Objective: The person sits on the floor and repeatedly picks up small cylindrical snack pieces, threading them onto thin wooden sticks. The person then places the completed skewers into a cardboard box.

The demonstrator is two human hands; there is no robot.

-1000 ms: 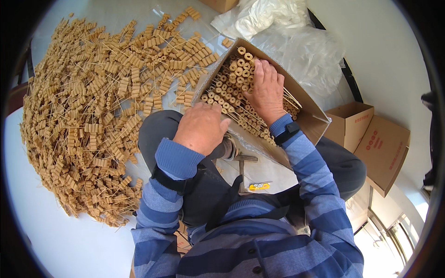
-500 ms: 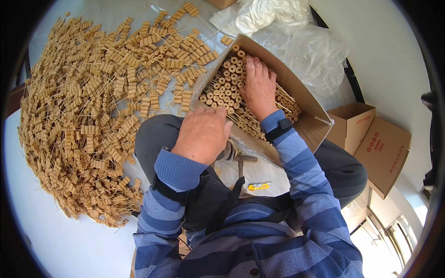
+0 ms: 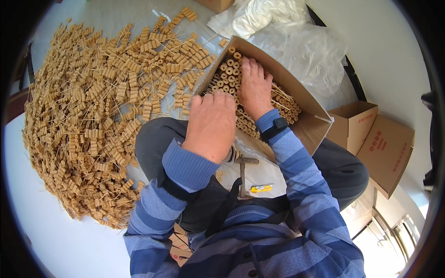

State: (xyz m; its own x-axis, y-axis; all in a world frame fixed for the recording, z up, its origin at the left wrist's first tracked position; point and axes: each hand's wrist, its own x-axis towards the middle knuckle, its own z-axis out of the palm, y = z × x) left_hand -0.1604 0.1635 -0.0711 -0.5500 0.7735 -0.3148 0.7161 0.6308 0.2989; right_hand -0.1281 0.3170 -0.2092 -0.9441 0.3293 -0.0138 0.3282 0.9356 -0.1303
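Observation:
A cardboard box (image 3: 301,83) stands open in front of me, packed with skewers (image 3: 228,74) of tan, ring-like rolls on thin sticks. Their round ends face up in many rows. My right hand (image 3: 254,88) lies inside the box, its fingers stretched over the skewers and pressed close to the packed rows. At the box's near left rim is my left hand (image 3: 211,121), back up, fingers bent down over the edge. Its fingertips are hidden, so I cannot see whether they grip anything.
A large heap of loose skewers (image 3: 88,125) spreads over the left. Clear plastic sheeting (image 3: 301,51) lies behind the box, with an open carton (image 3: 354,120) at the right. Between my legs are a yellow cutter (image 3: 261,188) and a metal-and-wood hammer-like tool (image 3: 243,173).
My left hand has moved up and slightly right, farther over the box's near left rim. The right hand stays on the packed skewers, shifted only slightly.

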